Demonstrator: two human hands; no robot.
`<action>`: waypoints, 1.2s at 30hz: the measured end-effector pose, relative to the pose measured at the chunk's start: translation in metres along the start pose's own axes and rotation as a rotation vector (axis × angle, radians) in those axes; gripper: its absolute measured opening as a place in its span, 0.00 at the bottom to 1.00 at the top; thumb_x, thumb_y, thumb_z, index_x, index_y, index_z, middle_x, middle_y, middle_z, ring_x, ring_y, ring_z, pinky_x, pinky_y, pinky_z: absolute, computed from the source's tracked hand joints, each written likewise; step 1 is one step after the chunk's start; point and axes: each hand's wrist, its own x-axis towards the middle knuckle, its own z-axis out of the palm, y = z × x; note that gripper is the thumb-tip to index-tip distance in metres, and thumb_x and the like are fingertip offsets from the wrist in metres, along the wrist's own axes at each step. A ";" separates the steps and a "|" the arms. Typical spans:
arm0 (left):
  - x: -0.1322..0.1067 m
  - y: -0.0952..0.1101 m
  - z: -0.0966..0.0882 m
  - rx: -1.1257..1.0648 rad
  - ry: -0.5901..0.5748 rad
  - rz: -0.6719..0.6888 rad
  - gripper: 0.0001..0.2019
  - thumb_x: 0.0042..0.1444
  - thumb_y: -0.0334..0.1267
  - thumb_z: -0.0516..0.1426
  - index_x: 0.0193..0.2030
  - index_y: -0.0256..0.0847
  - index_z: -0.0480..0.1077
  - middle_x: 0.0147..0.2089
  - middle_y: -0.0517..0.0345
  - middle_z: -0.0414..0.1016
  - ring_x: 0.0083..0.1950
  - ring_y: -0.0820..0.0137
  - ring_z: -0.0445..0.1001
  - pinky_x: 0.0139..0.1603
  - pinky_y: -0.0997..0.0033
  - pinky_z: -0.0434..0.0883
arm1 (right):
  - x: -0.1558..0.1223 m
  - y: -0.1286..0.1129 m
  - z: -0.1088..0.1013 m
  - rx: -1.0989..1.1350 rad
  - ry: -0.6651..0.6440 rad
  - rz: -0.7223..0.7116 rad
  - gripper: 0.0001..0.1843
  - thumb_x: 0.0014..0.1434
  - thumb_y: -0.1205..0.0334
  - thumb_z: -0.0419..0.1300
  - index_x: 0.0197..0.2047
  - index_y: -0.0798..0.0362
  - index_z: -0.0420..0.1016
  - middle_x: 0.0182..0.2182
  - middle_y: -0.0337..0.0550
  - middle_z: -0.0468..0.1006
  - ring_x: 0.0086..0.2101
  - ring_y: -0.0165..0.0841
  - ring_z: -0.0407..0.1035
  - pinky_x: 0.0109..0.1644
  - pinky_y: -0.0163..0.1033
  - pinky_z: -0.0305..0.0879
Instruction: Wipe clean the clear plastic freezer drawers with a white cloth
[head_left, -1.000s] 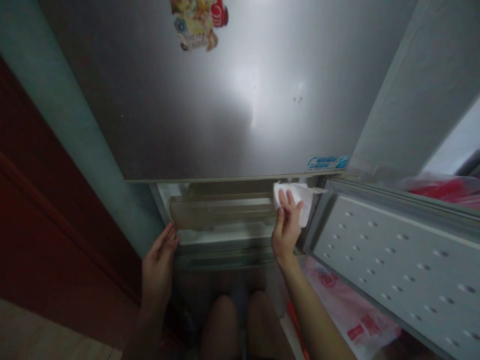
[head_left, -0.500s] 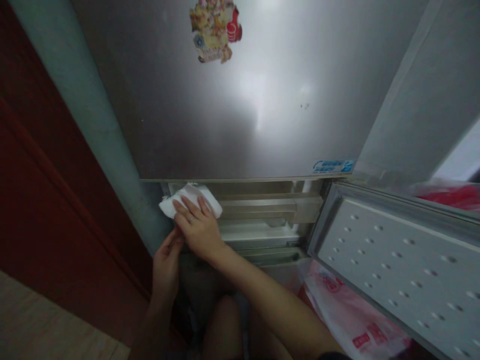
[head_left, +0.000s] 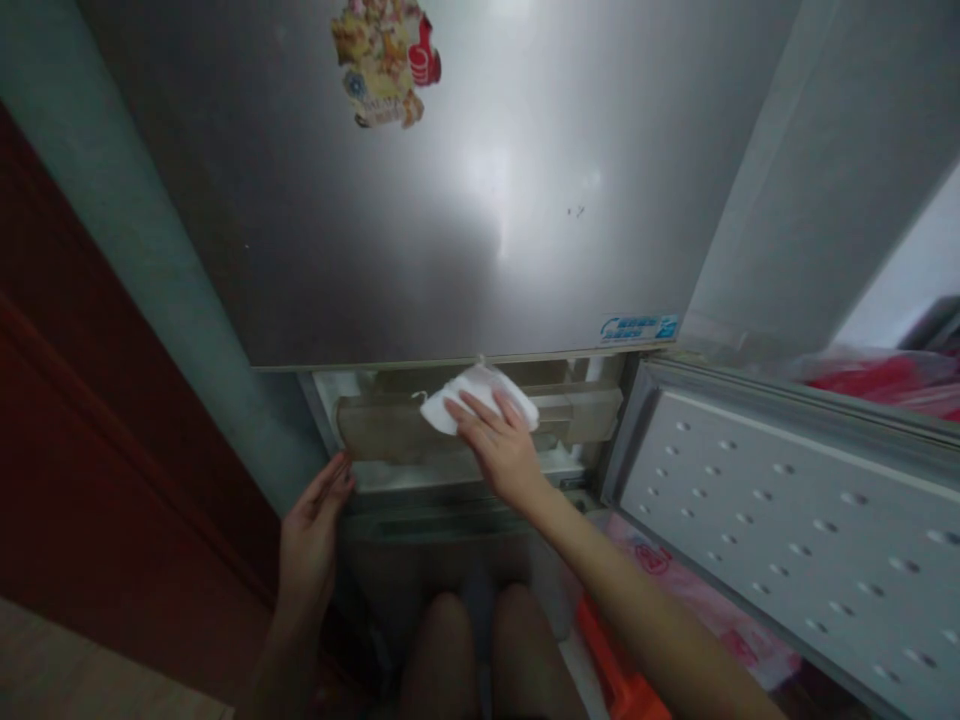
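My right hand (head_left: 501, 448) presses a folded white cloth (head_left: 472, 394) flat against the front of a clear drawer (head_left: 382, 425) inside the open lower compartment of a silver fridge (head_left: 450, 230). Its fingers lie stretched over the cloth. My left hand (head_left: 313, 525) rests with straight fingers against the left edge of the compartment frame, holding nothing. My bare knees (head_left: 480, 650) show below, between the arms.
The open lower door (head_left: 780, 520), white with rows of dimples, swings out at the right. Red and white plastic bags (head_left: 697, 600) lie under it, more red plastic (head_left: 885, 380) above. A magnet (head_left: 384, 58) sticks on the upper door. A dark red wall (head_left: 90, 450) stands left.
My right hand slid the cloth from the drawer's right end to its far left, then back to the middle. My left hand stayed at the frame's left edge.
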 end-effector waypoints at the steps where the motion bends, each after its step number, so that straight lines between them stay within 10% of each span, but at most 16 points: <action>1: 0.000 0.000 0.000 0.002 0.009 0.006 0.21 0.50 0.45 0.67 0.51 0.44 0.77 0.61 0.50 0.75 0.66 0.56 0.68 0.73 0.49 0.56 | -0.010 0.010 -0.010 -0.024 0.028 0.028 0.15 0.70 0.70 0.48 0.54 0.51 0.71 0.58 0.46 0.75 0.64 0.32 0.61 0.72 0.52 0.48; 8: 0.002 -0.003 0.002 0.037 0.008 0.044 0.20 0.52 0.46 0.66 0.51 0.43 0.77 0.62 0.50 0.74 0.66 0.55 0.68 0.72 0.49 0.57 | -0.064 0.059 -0.053 -0.118 0.275 0.350 0.16 0.68 0.70 0.49 0.56 0.50 0.67 0.57 0.49 0.76 0.64 0.36 0.62 0.70 0.61 0.49; 15: 0.000 -0.001 0.001 0.064 -0.002 0.046 0.21 0.54 0.45 0.64 0.54 0.42 0.76 0.62 0.48 0.74 0.66 0.55 0.69 0.71 0.49 0.58 | -0.058 0.036 -0.030 -0.063 0.500 0.501 0.10 0.68 0.69 0.48 0.48 0.50 0.66 0.57 0.51 0.76 0.65 0.39 0.59 0.69 0.70 0.43; 36: -0.002 -0.004 0.005 -0.046 -0.030 0.028 0.24 0.48 0.44 0.67 0.53 0.39 0.75 0.61 0.47 0.75 0.66 0.51 0.68 0.71 0.46 0.57 | 0.069 -0.084 0.085 0.018 -0.126 -0.060 0.15 0.71 0.65 0.47 0.49 0.53 0.75 0.61 0.40 0.72 0.65 0.36 0.59 0.73 0.52 0.47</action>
